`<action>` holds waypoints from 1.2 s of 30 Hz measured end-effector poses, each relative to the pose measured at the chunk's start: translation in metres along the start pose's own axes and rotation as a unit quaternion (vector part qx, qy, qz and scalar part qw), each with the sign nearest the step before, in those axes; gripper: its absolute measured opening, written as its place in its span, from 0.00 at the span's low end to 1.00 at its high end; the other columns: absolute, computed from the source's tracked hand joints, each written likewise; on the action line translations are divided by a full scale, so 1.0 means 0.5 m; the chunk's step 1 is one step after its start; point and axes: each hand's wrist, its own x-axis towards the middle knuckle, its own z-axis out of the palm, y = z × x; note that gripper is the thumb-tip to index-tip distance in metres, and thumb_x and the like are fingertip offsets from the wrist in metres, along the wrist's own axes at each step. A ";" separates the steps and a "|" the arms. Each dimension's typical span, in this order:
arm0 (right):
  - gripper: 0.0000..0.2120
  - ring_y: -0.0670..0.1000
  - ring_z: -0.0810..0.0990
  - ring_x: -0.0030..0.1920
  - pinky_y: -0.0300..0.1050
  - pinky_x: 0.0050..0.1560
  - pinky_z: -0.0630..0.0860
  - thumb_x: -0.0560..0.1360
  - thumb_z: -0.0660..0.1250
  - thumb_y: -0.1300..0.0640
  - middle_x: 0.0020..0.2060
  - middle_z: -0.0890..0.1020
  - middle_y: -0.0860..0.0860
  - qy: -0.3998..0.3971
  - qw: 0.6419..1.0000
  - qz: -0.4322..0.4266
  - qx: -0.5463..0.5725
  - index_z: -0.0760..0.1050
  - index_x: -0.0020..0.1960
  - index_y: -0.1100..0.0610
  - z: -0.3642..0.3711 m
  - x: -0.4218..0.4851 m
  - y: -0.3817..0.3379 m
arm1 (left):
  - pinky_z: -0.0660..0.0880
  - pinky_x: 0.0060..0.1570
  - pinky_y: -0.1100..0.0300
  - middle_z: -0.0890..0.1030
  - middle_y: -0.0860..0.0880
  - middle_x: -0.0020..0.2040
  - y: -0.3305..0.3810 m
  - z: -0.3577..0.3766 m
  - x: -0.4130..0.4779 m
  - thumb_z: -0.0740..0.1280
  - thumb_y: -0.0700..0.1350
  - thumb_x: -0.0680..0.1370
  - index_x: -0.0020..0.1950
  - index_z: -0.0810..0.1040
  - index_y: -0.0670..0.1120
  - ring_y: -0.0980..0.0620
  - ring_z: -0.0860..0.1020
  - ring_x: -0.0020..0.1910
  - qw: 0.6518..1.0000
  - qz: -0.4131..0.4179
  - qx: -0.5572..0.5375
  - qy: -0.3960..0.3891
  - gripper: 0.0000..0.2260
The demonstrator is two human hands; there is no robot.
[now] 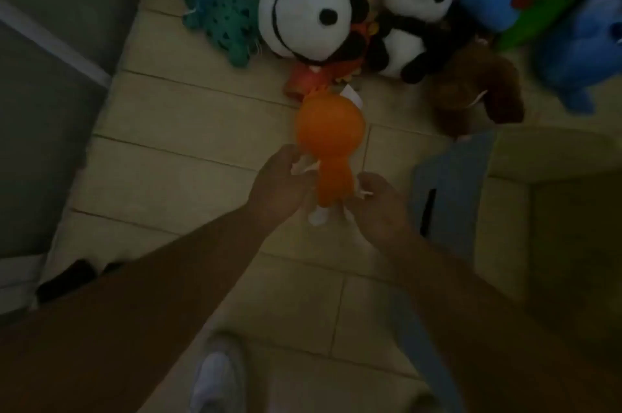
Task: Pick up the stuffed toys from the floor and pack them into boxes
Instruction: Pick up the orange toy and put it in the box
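An orange stuffed toy [331, 143] with a round head and white limbs hangs above the tiled floor at the middle of the view. My left hand [279, 183] grips its left side and my right hand [377, 204] grips its right side. Beyond it lies a pile of toys on the floor: a large panda [303, 18], a smaller panda [417, 5], a teal spotted toy [225, 15], a brown toy [478, 93], a red toy [306, 79], and blue toys [579, 55] at the right. An open cardboard box [555, 197] stands at the right.
A grey flap or sheet [451, 190] leans at the box's left side. A dark grey piece of furniture [50, 93] fills the left edge. My white shoe [215, 382] is on the beige tiles at the bottom. Pink, yellow and green toys lie at the back.
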 end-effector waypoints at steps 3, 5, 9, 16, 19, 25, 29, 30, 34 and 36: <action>0.24 0.50 0.75 0.55 0.36 0.45 0.74 0.78 0.65 0.56 0.61 0.74 0.49 -0.040 0.996 0.066 -0.034 0.64 0.72 0.55 0.021 0.080 0.017 | 0.66 0.36 0.71 0.68 0.54 0.61 -0.020 0.016 0.065 0.70 0.50 0.74 0.73 0.62 0.50 0.64 0.71 0.43 0.999 -0.030 -0.001 -0.020 0.30; 0.31 0.55 0.71 0.66 0.44 0.59 0.71 0.79 0.63 0.55 0.72 0.67 0.55 -0.046 0.993 0.107 -0.035 0.54 0.77 0.55 0.028 0.126 0.022 | 0.66 0.34 0.73 0.68 0.56 0.57 -0.033 0.033 0.106 0.70 0.48 0.75 0.73 0.60 0.49 0.65 0.69 0.40 0.999 -0.037 -0.013 -0.035 0.30; 0.30 0.57 0.72 0.66 0.49 0.65 0.69 0.77 0.63 0.53 0.68 0.70 0.60 -0.067 0.985 0.158 0.009 0.57 0.75 0.58 0.045 0.183 0.024 | 0.73 0.39 0.59 0.79 0.52 0.45 -0.051 0.059 0.163 0.69 0.54 0.71 0.56 0.75 0.46 0.54 0.78 0.43 0.991 -0.098 -0.076 -0.040 0.18; 0.13 0.53 0.80 0.49 0.52 0.52 0.77 0.74 0.62 0.54 0.49 0.82 0.55 -0.076 0.986 0.111 0.095 0.78 0.55 0.58 0.041 0.172 -0.008 | 0.76 0.54 0.49 0.82 0.47 0.51 -0.020 0.075 0.135 0.65 0.58 0.70 0.56 0.78 0.48 0.48 0.80 0.52 0.989 -0.091 -0.095 -0.071 0.20; 0.19 0.52 0.81 0.45 0.53 0.47 0.79 0.67 0.64 0.48 0.46 0.83 0.52 -0.072 0.987 0.101 0.102 0.77 0.54 0.55 0.012 0.117 -0.048 | 0.77 0.49 0.53 0.82 0.47 0.48 0.028 0.051 0.092 0.66 0.50 0.77 0.50 0.78 0.50 0.49 0.80 0.48 0.984 -0.094 -0.138 -0.062 0.05; 0.14 0.48 0.79 0.47 0.47 0.52 0.78 0.74 0.65 0.53 0.47 0.79 0.47 -0.056 0.985 0.077 0.141 0.70 0.60 0.49 -0.082 -0.034 -0.145 | 0.77 0.53 0.48 0.83 0.46 0.49 0.183 -0.009 -0.044 0.68 0.49 0.75 0.51 0.81 0.49 0.47 0.82 0.49 0.985 -0.084 -0.145 -0.042 0.08; 0.19 0.45 0.77 0.47 0.43 0.46 0.75 0.75 0.65 0.53 0.48 0.76 0.45 -0.040 0.988 0.048 0.141 0.67 0.65 0.45 -0.183 -0.156 -0.226 | 0.77 0.53 0.50 0.85 0.47 0.48 0.312 -0.038 -0.149 0.68 0.49 0.75 0.53 0.83 0.48 0.48 0.82 0.49 0.985 -0.078 -0.143 -0.047 0.09; 0.18 0.44 0.77 0.46 0.43 0.46 0.75 0.75 0.66 0.53 0.47 0.77 0.44 -0.038 0.988 0.039 0.143 0.67 0.64 0.45 -0.209 -0.188 -0.246 | 0.77 0.51 0.51 0.85 0.48 0.48 0.348 -0.043 -0.175 0.68 0.49 0.76 0.54 0.82 0.48 0.49 0.82 0.49 0.985 -0.076 -0.144 -0.049 0.09; 0.19 0.46 0.79 0.49 0.50 0.53 0.78 0.75 0.66 0.53 0.50 0.80 0.46 -0.020 0.988 0.018 0.150 0.70 0.64 0.47 -0.310 -0.296 -0.304 | 0.75 0.42 0.61 0.84 0.49 0.48 0.481 -0.051 -0.275 0.68 0.49 0.77 0.56 0.81 0.47 0.53 0.82 0.47 0.988 -0.053 -0.135 -0.060 0.11; 0.17 0.45 0.79 0.48 0.50 0.52 0.79 0.74 0.66 0.54 0.49 0.79 0.43 -0.008 0.989 0.005 0.147 0.71 0.62 0.44 -0.357 -0.340 -0.321 | 0.73 0.39 0.62 0.84 0.51 0.46 0.537 -0.049 -0.319 0.68 0.49 0.77 0.54 0.81 0.47 0.55 0.81 0.44 0.991 -0.029 -0.112 -0.062 0.09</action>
